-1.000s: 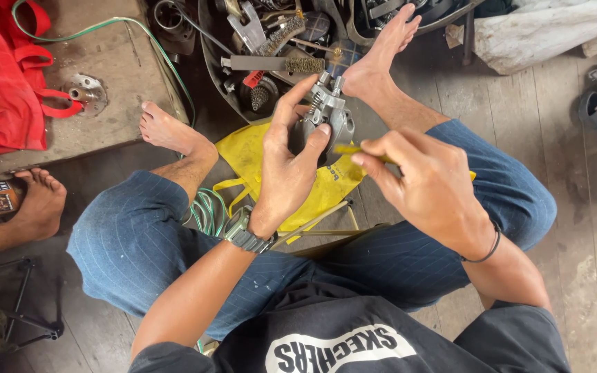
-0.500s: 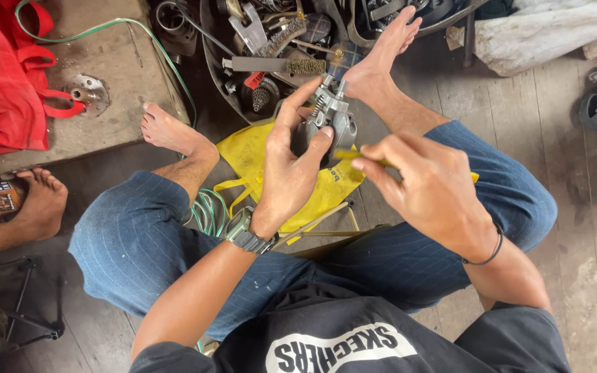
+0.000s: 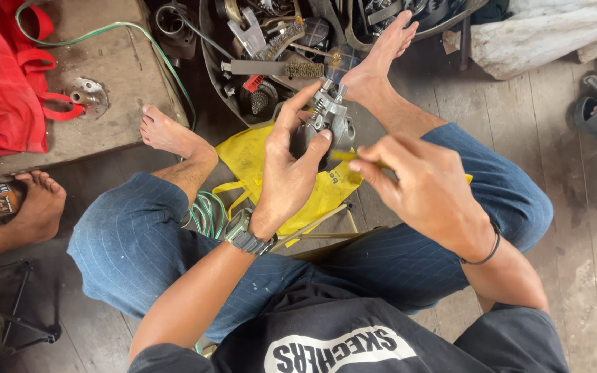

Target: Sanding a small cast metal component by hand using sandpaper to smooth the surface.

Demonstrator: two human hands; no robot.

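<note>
Near the top centre of the frame the left hand [image 3: 290, 173] is wrapped around a grey metal part [image 3: 331, 121] with bolts and a spring sticking up from it — thumb on one side, fingers curled around the other, index finger stretched up along its left edge. The part sits above the person's lap, just in front of the right foot [image 3: 381, 59]. The right hand [image 3: 426, 186], at centre right, is closed in a pinch on a thin yellow tool [image 3: 345, 157], whose tip points left and meets the lower side of the metal part; the tool's handle is hidden inside the fingers. A dark band circles the right wrist, and a grey watch [image 3: 244, 235] sits on the left one.

Below the hands a yellow bag [image 3: 257, 162] lies on the floor between the knees, with a coil of green wire [image 3: 205, 214] just beside it at the left knee. Above, at the top of the frame, a dark tray [image 3: 209, 62] holds wire brushes and assorted metal tools. A red bag [image 3: 1, 83] rests on a wooden board [image 3: 115, 83] in the upper left — another person's bare foot [image 3: 36, 204] shows at the left edge.
</note>
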